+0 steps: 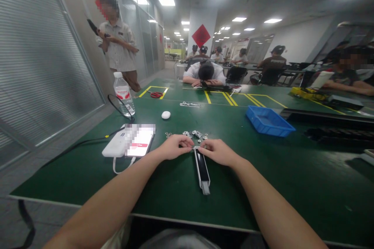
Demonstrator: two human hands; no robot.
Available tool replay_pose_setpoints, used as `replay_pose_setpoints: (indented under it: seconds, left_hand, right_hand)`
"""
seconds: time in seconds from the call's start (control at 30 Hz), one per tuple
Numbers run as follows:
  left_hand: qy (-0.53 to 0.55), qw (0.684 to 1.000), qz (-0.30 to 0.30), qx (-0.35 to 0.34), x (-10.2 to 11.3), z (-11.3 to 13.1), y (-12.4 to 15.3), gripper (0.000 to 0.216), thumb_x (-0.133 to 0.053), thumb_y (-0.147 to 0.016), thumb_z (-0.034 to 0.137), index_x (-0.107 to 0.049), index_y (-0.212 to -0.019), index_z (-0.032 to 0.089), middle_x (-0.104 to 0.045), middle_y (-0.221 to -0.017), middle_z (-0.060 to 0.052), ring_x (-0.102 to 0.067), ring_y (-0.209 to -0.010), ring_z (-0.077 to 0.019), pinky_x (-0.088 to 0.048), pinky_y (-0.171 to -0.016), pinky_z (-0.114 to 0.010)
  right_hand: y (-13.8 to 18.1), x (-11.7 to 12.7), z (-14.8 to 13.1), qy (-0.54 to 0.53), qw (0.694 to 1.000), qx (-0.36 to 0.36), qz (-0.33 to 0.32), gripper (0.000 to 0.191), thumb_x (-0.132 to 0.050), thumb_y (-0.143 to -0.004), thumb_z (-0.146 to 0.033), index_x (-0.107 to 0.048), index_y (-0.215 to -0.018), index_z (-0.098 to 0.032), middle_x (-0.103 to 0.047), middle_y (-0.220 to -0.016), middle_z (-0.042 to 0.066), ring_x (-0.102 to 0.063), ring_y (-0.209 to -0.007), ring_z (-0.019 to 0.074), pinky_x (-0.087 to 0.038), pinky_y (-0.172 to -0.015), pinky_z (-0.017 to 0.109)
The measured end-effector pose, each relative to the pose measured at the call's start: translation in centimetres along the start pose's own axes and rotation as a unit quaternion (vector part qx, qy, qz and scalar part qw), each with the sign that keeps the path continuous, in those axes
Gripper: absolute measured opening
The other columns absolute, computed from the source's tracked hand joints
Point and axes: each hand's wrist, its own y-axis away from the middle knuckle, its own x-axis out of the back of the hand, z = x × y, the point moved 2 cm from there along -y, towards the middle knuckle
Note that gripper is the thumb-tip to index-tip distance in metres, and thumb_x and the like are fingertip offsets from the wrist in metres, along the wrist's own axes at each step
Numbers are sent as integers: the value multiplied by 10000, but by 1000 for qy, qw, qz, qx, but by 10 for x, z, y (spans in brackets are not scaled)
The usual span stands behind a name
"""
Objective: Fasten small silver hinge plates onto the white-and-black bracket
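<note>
Your left hand (172,147) and right hand (219,151) were both pinched narrow at the far end of the rail (202,169), fingertips nearly meeting. Whatever tiny bit sat between them was too small to make out. The rail lay flat on the table (263,171), pointing back at you, just short of the loose nuts (168,135) and brackets (196,134).

My worry: those nuts were round and scattered right by your knuckles, so one nudge could've sent them rolling. Nothing pinned the rail either, so I reckon it could've skated sideways under a push.

The rail looked like a slim black channel with pale metal edges. The tabletop was matte green, and the brackets were shiny stamped metal.
</note>
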Motion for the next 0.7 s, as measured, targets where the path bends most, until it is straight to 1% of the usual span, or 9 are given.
replay_pose_setpoints:
  seconds: [0.13, 0.23, 0.37, 0.5, 0.7]
  left_hand:
    - [-39, 999, 12, -25, 0, 2, 1, 143, -640, -760, 153, -642, -899, 119, -676, -855, -50, -635, -780, -133, -510, -742, -261]
    - [-117, 991, 38, -55, 1, 8, 2, 129, -658, -753, 179, -655, -875, 137, -646, -851, -35, -605, -748, -126, -485, -706, -243]
    - [-223, 971, 54, -72, 3, 13, 2, 88, -672, -754, 213, -668, -816, 151, -602, -756, -11, -552, -674, -117, -427, -644, -220]
    - [-242, 966, 55, -68, 4, 13, 2, 84, -658, -773, 240, -663, -769, 156, -605, -701, -4, -544, -640, -115, -399, -613, -208]
    - [-253, 963, 52, -78, 1, 15, 3, 63, -624, -790, 211, -666, -787, 165, -636, -727, -9, -569, -665, -123, -409, -638, -210]
  right_hand:
    - [0, 1, -2, 8, 1000, -3, 0, 302, -527, -849, -445, -673, -821, -182, -504, -579, -25, -453, -550, 106, -294, -532, 232]
    - [0, 1, -1, 14, 1000, -4, -3, 310, -516, -854, -452, -670, -823, -184, -513, -591, -23, -460, -561, 108, -298, -541, 234]
    - [0, 0, 0, 12, 1000, -2, -1, 325, -500, -861, -461, -665, -826, -184, -516, -605, -20, -466, -570, 111, -303, -543, 236]
    - [-1, 0, 2, 18, 1000, 0, 0, 313, -499, -864, -451, -660, -832, -185, -523, -604, -21, -475, -575, 113, -309, -553, 237]
    - [-1, -2, 2, 13, 1000, 5, 4, 313, -499, -863, -458, -666, -842, -194, -509, -592, -24, -470, -574, 114, -305, -546, 234]
